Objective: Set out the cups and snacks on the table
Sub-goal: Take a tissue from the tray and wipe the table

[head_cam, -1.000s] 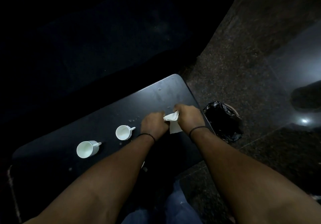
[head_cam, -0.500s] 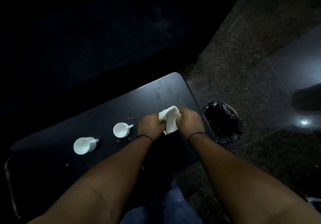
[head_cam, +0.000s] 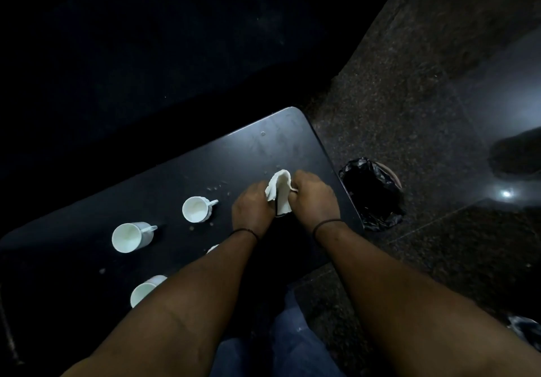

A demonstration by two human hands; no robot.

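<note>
here, both hands are working together over the right end of the dark table: the left hand and the right hand are each pinching a crumpled white packet or paper between them, fingers curled round it, seemingly tearing or unwrapping it. two white cups are standing upright to the left, well apart from the hands, and a third cup is peeking out beside the left forearm. if the wrapper is giving way suddenly, the contents could be scattering across the table or dropping over the edge toward the black-lined bin; the left forearm is also hanging close above that near cup and could be knocking it.
</note>
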